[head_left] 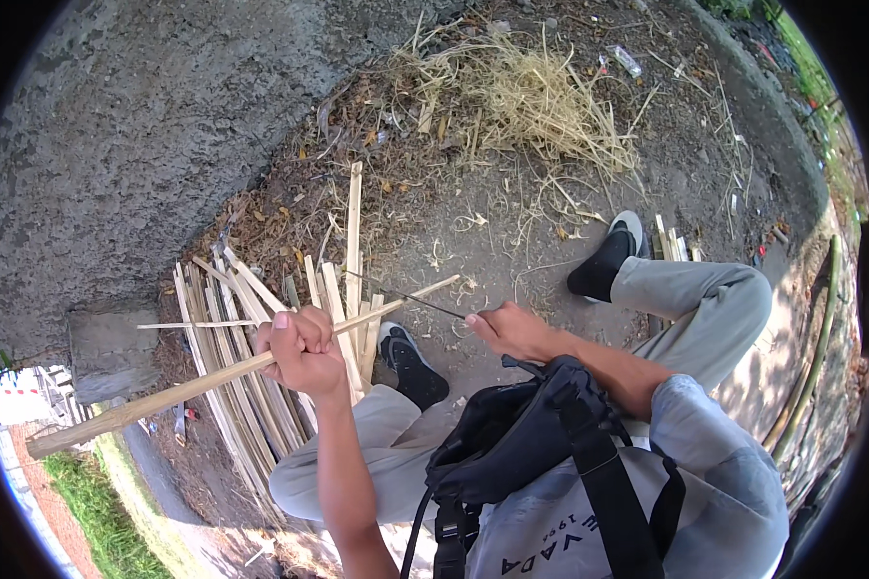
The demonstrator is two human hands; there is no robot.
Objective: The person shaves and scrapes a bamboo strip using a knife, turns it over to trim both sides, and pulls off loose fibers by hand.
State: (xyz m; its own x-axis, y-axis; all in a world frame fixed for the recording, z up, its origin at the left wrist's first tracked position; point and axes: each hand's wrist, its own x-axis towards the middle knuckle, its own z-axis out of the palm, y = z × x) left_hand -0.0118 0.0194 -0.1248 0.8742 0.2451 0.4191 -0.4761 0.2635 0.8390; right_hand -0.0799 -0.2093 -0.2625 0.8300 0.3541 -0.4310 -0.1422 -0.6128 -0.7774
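Observation:
My left hand (304, 352) is closed in a fist round a long bamboo strip (154, 405). The strip slants from the lower left up to the right, its narrower end past my fist. My right hand (517, 331) grips a knife with a thin dark blade (425, 302). Its handle is hidden in my fingers. The blade crosses the strip near the narrow end; whether it cuts in, I cannot tell. A thinner pale strip (198, 325) pokes out left of my left fist; whether the fist holds it is unclear.
Several split bamboo strips (227, 357) lie in a bundle by my left leg, and more stand near my left shoe (410, 367). A heap of pale shavings (541, 101) lies ahead. A rough grey wall (154, 145) rises at the left. A black bag (521, 434) hangs at my front.

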